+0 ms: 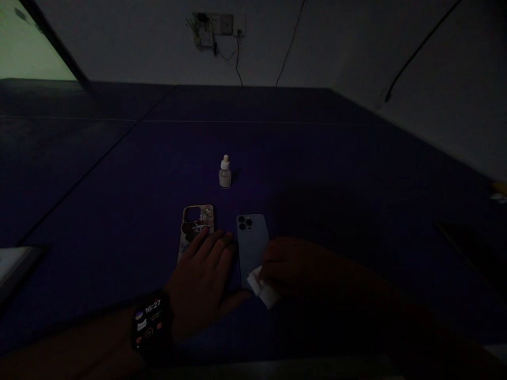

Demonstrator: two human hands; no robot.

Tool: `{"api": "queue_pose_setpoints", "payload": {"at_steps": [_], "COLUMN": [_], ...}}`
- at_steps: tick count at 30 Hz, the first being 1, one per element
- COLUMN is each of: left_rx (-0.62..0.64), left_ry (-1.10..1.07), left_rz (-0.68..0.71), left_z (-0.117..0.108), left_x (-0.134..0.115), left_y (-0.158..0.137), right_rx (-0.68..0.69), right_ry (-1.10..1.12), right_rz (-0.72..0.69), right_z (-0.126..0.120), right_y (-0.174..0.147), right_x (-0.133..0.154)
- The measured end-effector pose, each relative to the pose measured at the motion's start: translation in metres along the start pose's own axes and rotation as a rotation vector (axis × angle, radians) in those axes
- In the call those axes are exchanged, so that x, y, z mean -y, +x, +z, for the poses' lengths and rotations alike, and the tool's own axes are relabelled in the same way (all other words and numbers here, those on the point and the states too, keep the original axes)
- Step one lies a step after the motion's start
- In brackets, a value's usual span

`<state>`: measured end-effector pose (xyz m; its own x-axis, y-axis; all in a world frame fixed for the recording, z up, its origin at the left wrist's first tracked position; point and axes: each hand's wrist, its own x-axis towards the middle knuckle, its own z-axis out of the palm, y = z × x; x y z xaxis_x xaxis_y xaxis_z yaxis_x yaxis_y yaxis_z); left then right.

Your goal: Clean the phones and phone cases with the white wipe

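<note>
A light blue phone (252,240) lies back up on the dark blue table, its camera lenses at the far end. My right hand (283,264) is closed on a folded white tissue (264,289) over the phone's near right part. My left hand (204,277) is spread flat, fingers reaching over the lower part of a patterned phone case (198,219), the thumb close to the phone's near end. A watch (150,322) is on the left wrist. Beyond the phone and case stands a small dropper bottle (225,175) with a white top.
The room is dim. A white box-like object (16,266) sits at the left edge. Sockets (222,24) with cables are on the back wall, and a dark cable (420,47) hangs at the right. A dark flat object (471,253) lies at the right.
</note>
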<state>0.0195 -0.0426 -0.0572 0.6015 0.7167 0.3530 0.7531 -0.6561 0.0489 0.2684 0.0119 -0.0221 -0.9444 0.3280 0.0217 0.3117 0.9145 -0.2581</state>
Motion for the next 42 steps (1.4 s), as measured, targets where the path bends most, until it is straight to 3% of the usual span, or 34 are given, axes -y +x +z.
{"api": "queue_pose_setpoints", "payload": {"at_steps": [6,11,16,21,26,31,36,42], "left_rx": [-0.006,-0.007,0.003,-0.006,0.003,0.003,0.002,0.001], "left_ry": [0.0,0.0,0.019,0.01,0.009,0.011,0.016,0.005], "left_rz": [0.004,0.006,0.009,0.012,-0.002,0.003,0.001,0.001], "left_z": [0.001,0.001,0.0,-0.001,-0.001,0.0,0.0,-0.001], "left_x": [0.0,0.001,0.001,0.0,0.0,0.0,0.0,0.0], "left_y": [0.0,-0.001,-0.001,-0.001,0.0,0.0,0.0,0.0], "right_rx": [-0.013,-0.023,-0.063,-0.031,-0.072,-0.057,-0.086,-0.05], "right_ry": [0.001,0.011,-0.026,0.004,-0.05,-0.012,-0.031,-0.049], "right_rz": [0.081,-0.032,0.15,0.0,0.11,-0.039,0.104,0.019], "right_z": [-0.007,-0.001,-0.001,0.004,0.004,0.007,0.007,0.004], "right_y": [-0.001,0.003,-0.001,0.002,-0.001,0.002,0.001,0.004], "right_x": [-0.001,0.002,0.0,0.004,-0.001,0.001,-0.001,0.002]}}
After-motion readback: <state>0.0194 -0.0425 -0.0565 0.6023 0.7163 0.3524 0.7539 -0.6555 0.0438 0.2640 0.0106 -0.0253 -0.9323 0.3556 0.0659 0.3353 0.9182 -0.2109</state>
